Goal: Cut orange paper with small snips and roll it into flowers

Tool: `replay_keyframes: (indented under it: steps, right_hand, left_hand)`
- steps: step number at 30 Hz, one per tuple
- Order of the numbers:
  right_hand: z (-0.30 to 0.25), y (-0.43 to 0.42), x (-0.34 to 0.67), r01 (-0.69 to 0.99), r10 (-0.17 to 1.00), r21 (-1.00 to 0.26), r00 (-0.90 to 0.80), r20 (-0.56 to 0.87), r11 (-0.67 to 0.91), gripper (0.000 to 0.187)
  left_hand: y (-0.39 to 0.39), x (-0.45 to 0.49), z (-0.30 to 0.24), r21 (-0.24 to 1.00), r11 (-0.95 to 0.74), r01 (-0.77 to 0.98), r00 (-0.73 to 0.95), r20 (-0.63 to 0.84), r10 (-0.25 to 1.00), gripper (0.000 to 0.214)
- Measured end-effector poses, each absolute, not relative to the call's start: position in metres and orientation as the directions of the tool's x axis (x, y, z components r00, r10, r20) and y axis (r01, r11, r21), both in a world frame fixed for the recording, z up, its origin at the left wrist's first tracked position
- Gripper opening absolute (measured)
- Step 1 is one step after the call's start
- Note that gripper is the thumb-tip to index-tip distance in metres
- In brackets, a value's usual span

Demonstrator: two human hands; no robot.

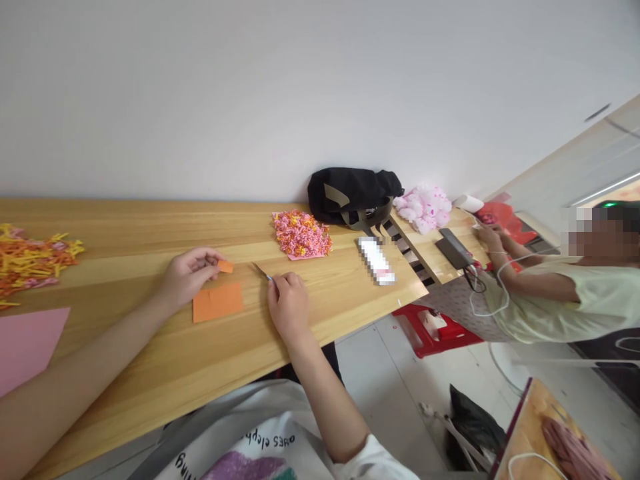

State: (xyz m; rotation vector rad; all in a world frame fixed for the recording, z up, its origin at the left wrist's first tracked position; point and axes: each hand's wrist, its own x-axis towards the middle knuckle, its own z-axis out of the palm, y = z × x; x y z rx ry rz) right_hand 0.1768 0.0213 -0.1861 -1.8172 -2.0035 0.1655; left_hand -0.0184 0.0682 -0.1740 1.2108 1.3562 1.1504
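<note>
- Left hand [193, 277] there, pinching a small orange piece [226, 267] between thumb and fingers;
- right hand [289, 303] curled closed round scissors [261, 271];
- orange sheet [217, 305] flat on the wooden table [165, 360], between both hands.

Loose paper pieces [30, 257] heaped over on the desk's [150, 227] left, a large sheet [30, 340] before them! Across to a smaller sheet [217, 303], midway between far and near edges; a second heap [303, 235] lies right and behind. Far right corner: bag [350, 190], phone [376, 260] before it, beside the right edge!
</note>
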Motion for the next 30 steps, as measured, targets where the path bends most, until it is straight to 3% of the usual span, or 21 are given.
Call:
replay_keyframes:
  steps: [9,30]
  right_hand:
    - [-0.1801,0.0224,0.1754,0.922,0.991,-0.375,-0.052,0.126,0.096,0.025]
    - [-0.1769,0.0218,0.1764,0.910,0.994,-0.405,-0.061,0.092,0.093,0.027]
  left_hand:
    - [0.0686,-0.0193,-0.1760,0.991,0.063,0.119,-0.033,-0.060,0.998,0.026]
    - [0.0672,-0.0161,-0.1719,0.988,0.100,0.121,-0.089,-0.090,0.992,0.029]
